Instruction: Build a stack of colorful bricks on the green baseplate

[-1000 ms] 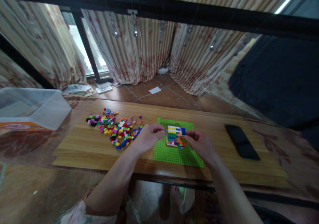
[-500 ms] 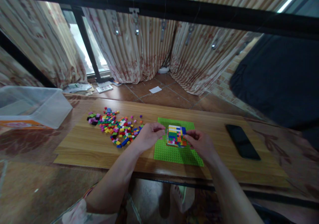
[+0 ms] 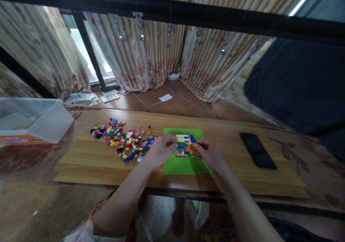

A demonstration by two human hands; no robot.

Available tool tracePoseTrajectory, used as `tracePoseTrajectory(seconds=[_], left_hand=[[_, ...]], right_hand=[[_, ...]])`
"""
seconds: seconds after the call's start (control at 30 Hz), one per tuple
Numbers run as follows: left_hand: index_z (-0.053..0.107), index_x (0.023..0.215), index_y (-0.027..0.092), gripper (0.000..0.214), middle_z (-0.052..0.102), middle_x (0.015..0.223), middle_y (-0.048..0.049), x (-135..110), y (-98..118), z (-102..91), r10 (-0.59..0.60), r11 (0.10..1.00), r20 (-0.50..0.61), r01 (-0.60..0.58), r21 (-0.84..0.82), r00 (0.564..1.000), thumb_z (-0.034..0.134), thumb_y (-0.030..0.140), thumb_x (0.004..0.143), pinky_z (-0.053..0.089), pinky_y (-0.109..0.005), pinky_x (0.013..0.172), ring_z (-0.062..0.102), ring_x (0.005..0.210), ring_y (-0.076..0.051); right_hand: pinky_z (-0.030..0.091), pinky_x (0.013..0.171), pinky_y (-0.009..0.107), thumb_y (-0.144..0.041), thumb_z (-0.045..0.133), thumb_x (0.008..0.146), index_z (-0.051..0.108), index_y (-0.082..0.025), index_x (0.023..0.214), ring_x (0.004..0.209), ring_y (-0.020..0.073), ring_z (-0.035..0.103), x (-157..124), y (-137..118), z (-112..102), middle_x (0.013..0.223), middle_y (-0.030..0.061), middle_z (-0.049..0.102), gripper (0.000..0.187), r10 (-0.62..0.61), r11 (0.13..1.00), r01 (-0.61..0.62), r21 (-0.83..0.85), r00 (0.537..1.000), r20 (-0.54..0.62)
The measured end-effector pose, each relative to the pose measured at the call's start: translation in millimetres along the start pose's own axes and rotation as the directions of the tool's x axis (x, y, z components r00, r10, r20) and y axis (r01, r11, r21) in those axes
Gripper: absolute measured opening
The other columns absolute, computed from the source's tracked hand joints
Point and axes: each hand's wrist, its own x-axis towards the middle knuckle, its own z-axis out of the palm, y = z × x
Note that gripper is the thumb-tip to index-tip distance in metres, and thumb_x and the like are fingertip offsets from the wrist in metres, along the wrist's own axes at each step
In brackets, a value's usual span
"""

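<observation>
A multicoloured brick block (image 3: 184, 145) stands on a green baseplate (image 3: 185, 164) in the middle of a wooden board (image 3: 88, 163). My left hand (image 3: 159, 151) pinches the block's left side with closed fingers. My right hand (image 3: 211, 155) grips its right side, fingers curled. Left of my left hand lies a heap of several small loose bricks (image 3: 121, 140) in many colours.
A black phone (image 3: 258, 150) lies on the board's right part. A clear plastic tub (image 3: 29, 120) sits at the far left. Curtains hang behind, with papers (image 3: 81, 97) on the tiled floor. A dark cloth (image 3: 296, 87) covers the right side. My bare feet (image 3: 192, 213) show below the board.
The block now sits lower, flatter on the baseplate, with both hands still at its sides. The view has shifted slightly to the right, so everything appears a little further left.
</observation>
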Motion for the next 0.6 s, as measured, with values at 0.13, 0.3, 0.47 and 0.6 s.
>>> tracePoseTrajectory(seconds=[0.13, 0.3, 0.47, 0.6], left_hand=[[0.064, 0.112, 0.014, 0.036, 0.067, 0.07, -0.0007, -3, 6, 3.8, 0.01, 0.998, -0.02, -0.009, 0.064, 1.0, 0.061, 0.021, 0.076, 0.039, -0.022, 0.052, 0.056, 0.057, -0.012], [0.06, 0.12, 0.012, 0.045, 0.063, 0.065, 0.0024, -8, 18, 7.8, -0.024, 0.98, -0.019, 0.028, 0.199, 1.0, 0.06, 0.013, 0.075, 0.034, -0.022, 0.05, 0.052, 0.053, -0.012], [0.06, 0.119, 0.013, 0.044, 0.06, 0.06, 0.0045, -10, 20, 8.7, 0.004, 0.974, -0.014, 0.0, 0.228, 1.0, 0.059, 0.012, 0.075, 0.034, -0.023, 0.051, 0.052, 0.053, -0.012], [0.059, 0.121, 0.012, 0.045, 0.062, 0.063, 0.0036, -10, 20, 7.9, 0.005, 0.968, -0.005, -0.003, 0.251, 1.0, 0.058, 0.011, 0.076, 0.035, -0.023, 0.052, 0.053, 0.054, -0.012]], right_hand=[[0.048, 0.045, 0.023, -0.043, 0.065, 0.071, 0.071, -0.017, 0.077, 0.052, 0.0135, 0.06, 0, 0, 1, 0.064, 0.0028, 0.069, 0.027, -0.011, 1.0, 0.011, -0.01, 1.0, 0.004], [0.049, 0.045, 0.025, -0.043, 0.067, 0.07, 0.072, -0.015, 0.077, 0.049, 0.014, 0.059, 0, -5, 2, 0.063, 0.0037, 0.07, 0.029, -0.02, 1.0, 0.019, -0.022, 1.0, -0.016], [0.05, 0.046, 0.026, -0.042, 0.067, 0.07, 0.072, -0.015, 0.073, 0.049, 0.0151, 0.06, -1, -8, 3, 0.061, 0.0037, 0.069, 0.028, -0.017, 1.0, 0.016, -0.023, 0.999, -0.032], [0.05, 0.047, 0.027, -0.046, 0.065, 0.073, 0.072, -0.015, 0.074, 0.048, 0.0147, 0.06, -1, -1, 5, 0.06, 0.0034, 0.068, 0.032, -0.039, 0.999, 0.039, -0.013, 0.999, -0.004]])
